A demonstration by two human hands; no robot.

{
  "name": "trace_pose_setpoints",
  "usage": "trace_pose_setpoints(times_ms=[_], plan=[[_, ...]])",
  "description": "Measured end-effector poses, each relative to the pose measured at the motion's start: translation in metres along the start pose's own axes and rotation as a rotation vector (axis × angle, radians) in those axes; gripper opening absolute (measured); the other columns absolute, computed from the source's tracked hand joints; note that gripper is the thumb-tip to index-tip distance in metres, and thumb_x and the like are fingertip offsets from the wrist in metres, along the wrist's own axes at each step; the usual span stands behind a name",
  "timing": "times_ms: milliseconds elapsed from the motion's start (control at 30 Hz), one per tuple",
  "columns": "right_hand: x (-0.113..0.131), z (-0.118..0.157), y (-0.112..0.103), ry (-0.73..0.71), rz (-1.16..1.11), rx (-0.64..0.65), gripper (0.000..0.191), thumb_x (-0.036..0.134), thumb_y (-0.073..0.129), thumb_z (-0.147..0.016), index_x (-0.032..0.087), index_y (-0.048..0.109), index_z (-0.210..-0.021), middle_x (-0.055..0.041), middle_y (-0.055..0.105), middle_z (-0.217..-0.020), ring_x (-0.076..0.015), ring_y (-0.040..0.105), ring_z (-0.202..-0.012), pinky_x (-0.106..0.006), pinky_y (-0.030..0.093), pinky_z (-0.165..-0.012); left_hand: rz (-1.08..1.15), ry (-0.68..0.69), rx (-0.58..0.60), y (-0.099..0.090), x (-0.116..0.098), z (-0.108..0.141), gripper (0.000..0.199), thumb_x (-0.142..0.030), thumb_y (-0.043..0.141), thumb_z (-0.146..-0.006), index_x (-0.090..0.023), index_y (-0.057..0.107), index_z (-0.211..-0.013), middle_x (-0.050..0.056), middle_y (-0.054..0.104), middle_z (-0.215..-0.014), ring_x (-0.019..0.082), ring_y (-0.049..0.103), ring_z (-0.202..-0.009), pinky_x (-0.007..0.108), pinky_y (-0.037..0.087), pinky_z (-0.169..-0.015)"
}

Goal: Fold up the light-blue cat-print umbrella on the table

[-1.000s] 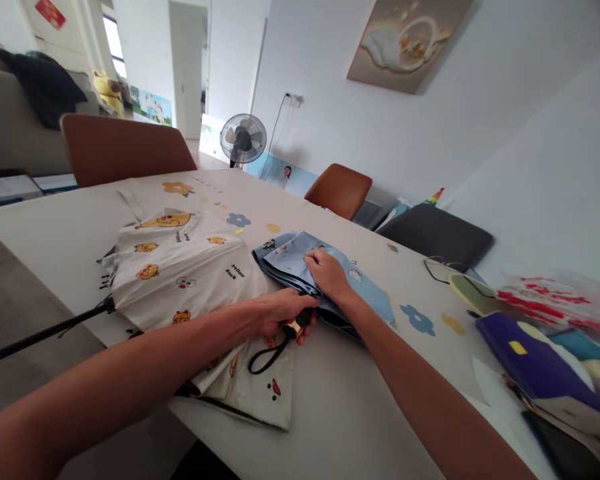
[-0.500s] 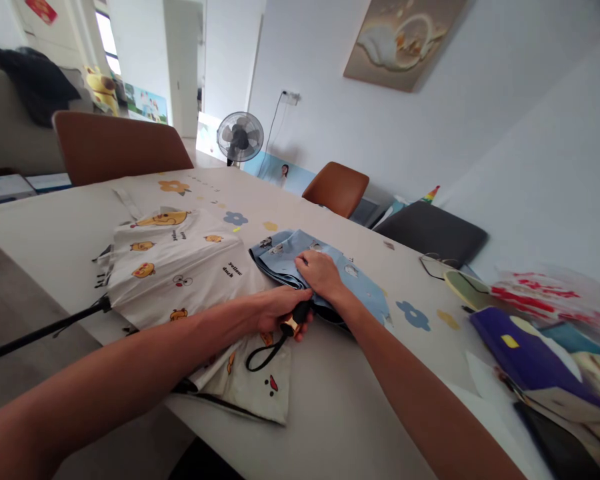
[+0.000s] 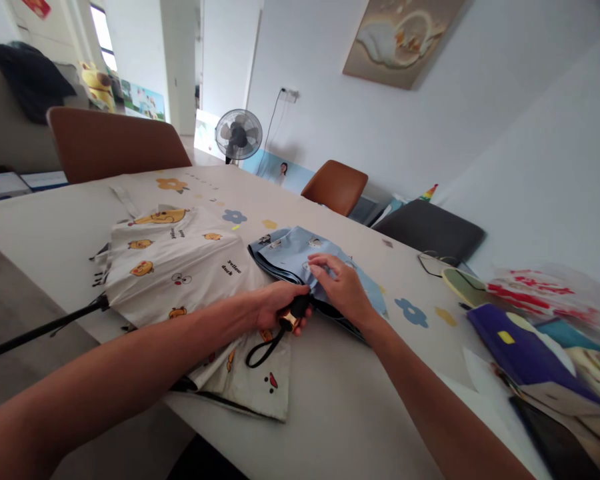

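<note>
A person's bare arms reach over a white counter (image 3: 340,407), both hands at a blue umbrella (image 3: 291,243) that lies collapsed, its canopy in loose folds. The left hand (image 3: 284,309) is wrapped firmly around the black handle (image 3: 300,306), just where it leaves the near edge of the cloth; a strap (image 3: 263,356) loops down from its end. The handle slants, its end toward the wearer and a little left, its other end running under the folds. The canopy lies ahead of the left hand, spreading from far left to near right. The right hand (image 3: 344,285) is the nearer to the cloth's middle, poised over it with fingers parted and loosely bent, gripping nothing visible; whether its fingertips touch the cloth cannot be told. Left of the blue umbrella, a white umbrella (image 3: 205,263) printed with ducks lies partly beneath the left forearm.
</note>
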State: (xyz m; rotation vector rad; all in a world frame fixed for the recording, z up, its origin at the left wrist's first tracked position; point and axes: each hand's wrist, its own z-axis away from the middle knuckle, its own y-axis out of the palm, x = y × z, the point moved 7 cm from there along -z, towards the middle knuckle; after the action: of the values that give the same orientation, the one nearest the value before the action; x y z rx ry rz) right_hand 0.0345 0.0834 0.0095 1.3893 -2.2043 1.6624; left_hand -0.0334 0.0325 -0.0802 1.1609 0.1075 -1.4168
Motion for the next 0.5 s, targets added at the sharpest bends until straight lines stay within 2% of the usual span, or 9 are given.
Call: trace_pose_setpoints(times_ms=[133, 300, 400, 500], plan=[[0.000, 0.030, -0.021, -0.012, 0.037, -0.069, 0.014, 0.027, 0.046, -0.081, 0.020, 0.058, -0.085, -0.0050, 0.061, -0.105, -0.0186, 0.056, -0.099, -0.035, 0.040, -0.089, 0.008, -0.007, -0.020, 0.000, -0.001, 0.004, 0.029, -0.033, 0.031, -0.089, -0.013, 0.045, -0.073, -0.001, 0.049, -0.054, 0.010, 0.047, -0.040, 0.021, 0.038, -0.035], [0.000, 0.069, -0.033, -0.128, 0.187, -0.134, 0.016, 0.023, 0.050, -0.079, 0.022, 0.055, -0.095, -0.0077, 0.057, -0.110, -0.0214, 0.052, -0.105, -0.039, 0.041, -0.090, 0.068, 0.015, -0.018, 0.000, -0.004, 0.005, 0.024, -0.032, 0.035, -0.087, -0.013, 0.046, -0.078, 0.000, 0.051, -0.056, 0.009, 0.048, -0.040, 0.020, 0.037, -0.034], [-0.002, 0.080, -0.041, -0.145, 0.253, -0.211, 0.016, 0.021, 0.050, -0.080, 0.023, 0.055, -0.095, -0.0078, 0.057, -0.107, -0.0212, 0.053, -0.103, -0.040, 0.042, -0.089, 0.139, 0.002, 0.014, 0.002, -0.005, 0.006, 0.026, -0.033, 0.034, -0.088, -0.013, 0.045, -0.075, -0.001, 0.049, -0.055, 0.008, 0.046, -0.039, 0.018, 0.035, -0.033], [0.008, 0.083, -0.043, -0.237, 0.307, -0.248, 0.013, 0.017, 0.051, -0.079, 0.023, 0.058, -0.089, -0.0071, 0.058, -0.101, -0.0205, 0.054, -0.099, -0.040, 0.042, -0.087, 0.151, -0.005, 0.008, 0.002, -0.005, 0.008, 0.027, -0.033, 0.034, -0.088, -0.013, 0.045, -0.073, -0.001, 0.049, -0.054, 0.008, 0.045, -0.039, 0.017, 0.034, -0.032]])
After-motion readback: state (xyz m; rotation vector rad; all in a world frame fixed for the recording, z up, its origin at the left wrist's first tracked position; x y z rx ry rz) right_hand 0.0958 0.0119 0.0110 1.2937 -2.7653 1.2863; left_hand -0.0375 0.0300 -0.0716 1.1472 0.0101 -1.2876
